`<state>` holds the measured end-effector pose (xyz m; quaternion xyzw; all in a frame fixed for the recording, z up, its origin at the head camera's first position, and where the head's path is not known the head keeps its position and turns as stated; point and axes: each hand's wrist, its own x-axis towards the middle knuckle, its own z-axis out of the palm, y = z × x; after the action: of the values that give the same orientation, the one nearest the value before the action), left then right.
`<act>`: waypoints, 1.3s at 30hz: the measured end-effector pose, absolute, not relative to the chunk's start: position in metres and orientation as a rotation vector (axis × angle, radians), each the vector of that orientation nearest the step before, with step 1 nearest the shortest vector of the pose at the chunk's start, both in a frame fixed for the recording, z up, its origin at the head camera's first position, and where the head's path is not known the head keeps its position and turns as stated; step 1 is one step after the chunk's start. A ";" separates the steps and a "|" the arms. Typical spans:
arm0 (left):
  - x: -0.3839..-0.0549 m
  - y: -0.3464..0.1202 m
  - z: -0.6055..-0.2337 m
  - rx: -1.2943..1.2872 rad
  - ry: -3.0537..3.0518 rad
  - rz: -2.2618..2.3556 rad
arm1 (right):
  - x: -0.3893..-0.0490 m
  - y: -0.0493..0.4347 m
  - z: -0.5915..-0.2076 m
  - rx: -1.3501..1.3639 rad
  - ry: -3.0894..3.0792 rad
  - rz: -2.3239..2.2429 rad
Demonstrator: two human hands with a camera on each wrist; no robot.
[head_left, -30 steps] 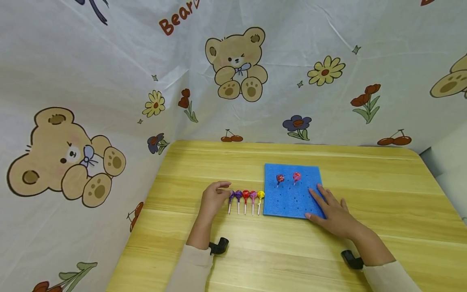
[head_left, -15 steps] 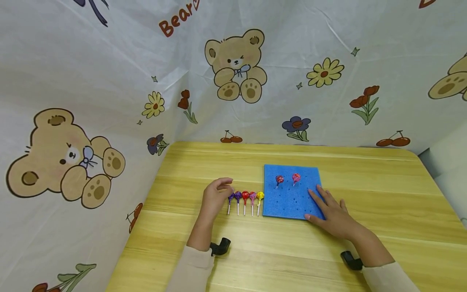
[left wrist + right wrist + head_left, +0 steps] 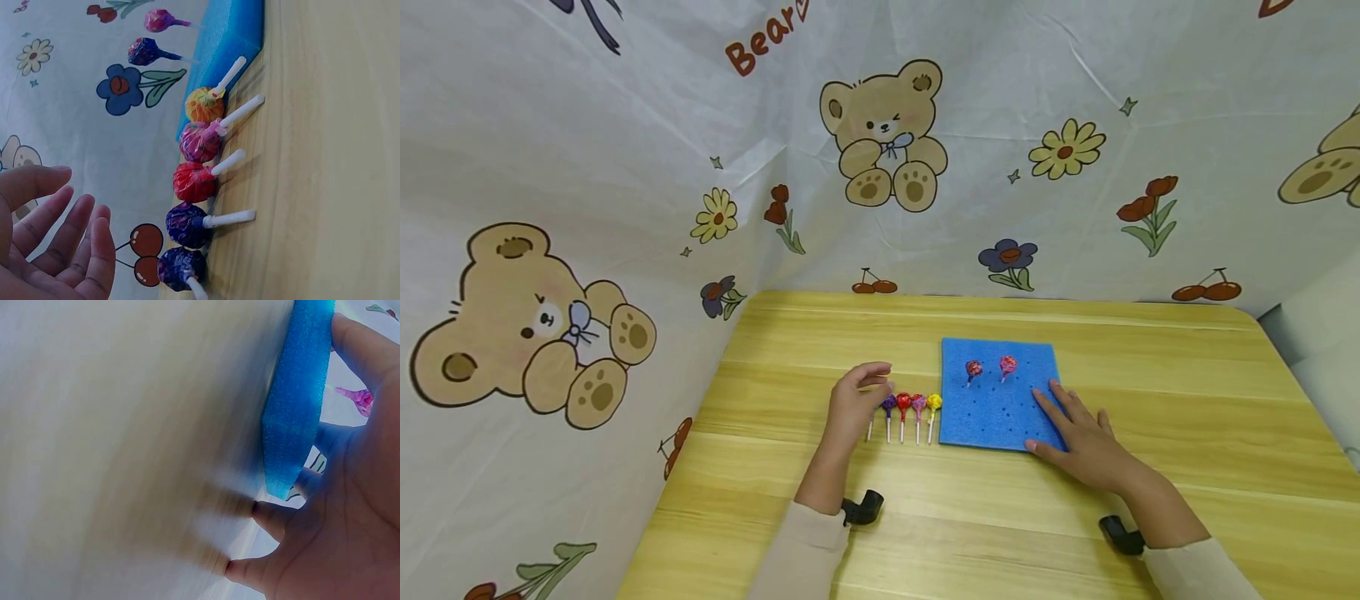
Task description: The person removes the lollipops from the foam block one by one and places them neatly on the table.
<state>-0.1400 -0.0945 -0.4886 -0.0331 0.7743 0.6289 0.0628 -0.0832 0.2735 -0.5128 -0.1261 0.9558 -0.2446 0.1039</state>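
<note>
In the head view my left hand (image 3: 853,403) hovers over the left end of a row of wrapped lollipops, its fingers loosely bent around nothing. The left wrist view shows it apart from the row: two dark purple lollipops (image 3: 186,225), a red one (image 3: 194,181), a pink one (image 3: 200,141) and a yellow one (image 3: 205,104). Spread fingers of my right hand (image 3: 1088,443) rest on the right edge of a blue foam board (image 3: 1000,433) dotted with holes; two fingertips touch the table. A dark red lollipop (image 3: 973,368) and a pink-red lollipop (image 3: 1008,365) stand upright in the board.
The wooden table (image 3: 970,517) ends at a hanging cloth (image 3: 700,100) printed with bears and flowers, at the back and left. A black wrist mount (image 3: 863,507) sits on the left wrist, another (image 3: 1122,535) on the right.
My left hand has shifted slightly right and up, over the purple lollipops, and now covers the leftmost head in the head view. My right hand stays on the board.
</note>
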 end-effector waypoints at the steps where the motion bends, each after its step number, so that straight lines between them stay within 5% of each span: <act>1: -0.140 -0.093 -0.489 -0.090 2.337 1.903 | -0.083 0.273 -0.513 -0.373 2.820 -0.720; 39: -0.147 -0.008 -0.508 0.137 2.275 1.938 | -0.082 0.272 -0.510 -0.372 2.814 -0.731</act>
<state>-0.1469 -0.0079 -0.5079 0.0457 0.7583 0.6460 0.0750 -0.0823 0.2719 -0.5104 -0.1263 0.9547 -0.2482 0.1052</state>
